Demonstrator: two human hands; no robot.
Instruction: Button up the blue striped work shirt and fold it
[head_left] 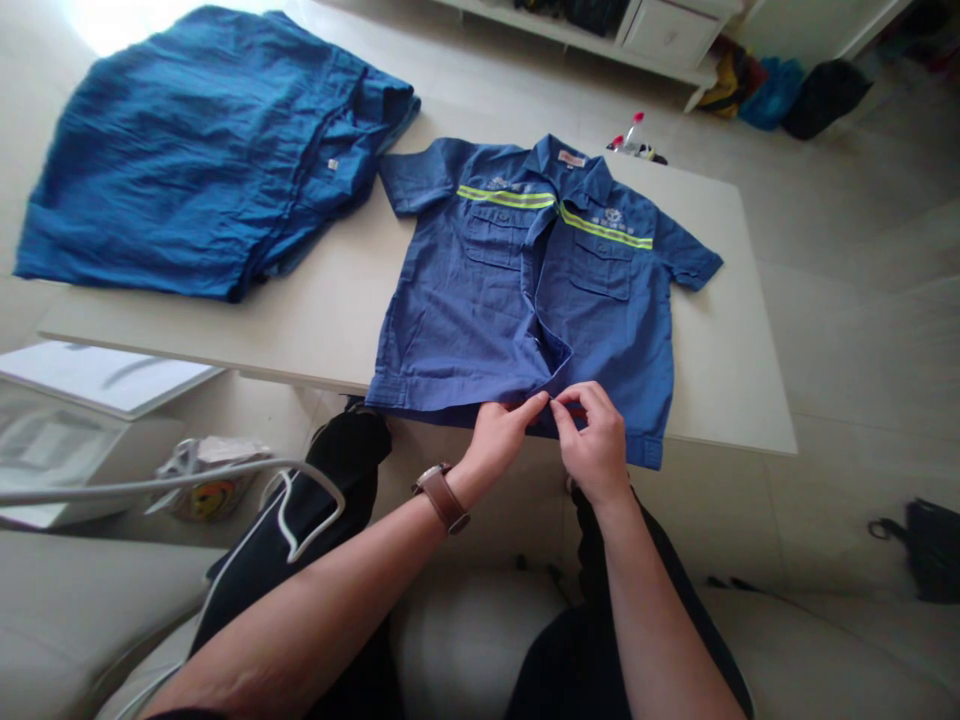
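A blue short-sleeved work shirt [465, 310] with yellow-green reflective stripes lies front up on the table, its collar away from me and its front partly parted. At the bottom hem, near the middle, my left hand [504, 432] pinches the edge of the shirt between thumb and fingers. Right beside it my right hand [592, 440] also pinches the hem, with its fingertips almost touching the left ones. Whatever small part of the cloth sits between the fingertips is hidden. A brown-strapped watch [442, 497] is on my left wrist.
A heap of blue clothing [195, 150] covers the left end of the white table [742, 330]. Bottles with red caps [635, 132] stand beyond the far edge. A grey cable or tube [187, 480] crosses at lower left, near a white box [112, 375]. A white cabinet [667, 35] stands behind.
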